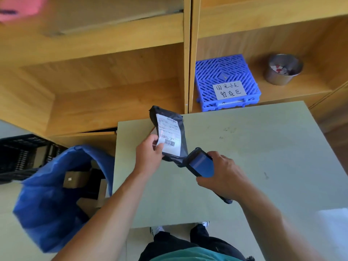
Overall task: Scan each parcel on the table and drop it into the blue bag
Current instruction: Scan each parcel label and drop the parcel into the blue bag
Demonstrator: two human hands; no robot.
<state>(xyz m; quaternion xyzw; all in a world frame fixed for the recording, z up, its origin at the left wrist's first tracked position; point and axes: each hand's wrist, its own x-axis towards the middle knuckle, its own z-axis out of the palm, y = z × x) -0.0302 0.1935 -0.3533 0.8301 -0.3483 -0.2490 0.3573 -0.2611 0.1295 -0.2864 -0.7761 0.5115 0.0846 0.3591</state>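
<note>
My left hand grips a black plastic parcel by its lower left edge, holding it tilted above the table's far left part. Its white shipping label with a barcode faces up. My right hand holds a black handheld scanner with a lit blue screen, its head close to the parcel's lower right corner. The open blue bag stands on the floor left of the table, with several cardboard boxes inside.
The pale green table carries nothing else. Wooden shelves stand behind it, holding a blue plastic crate with a handwritten sign and a metal cup. A black crate sits far left.
</note>
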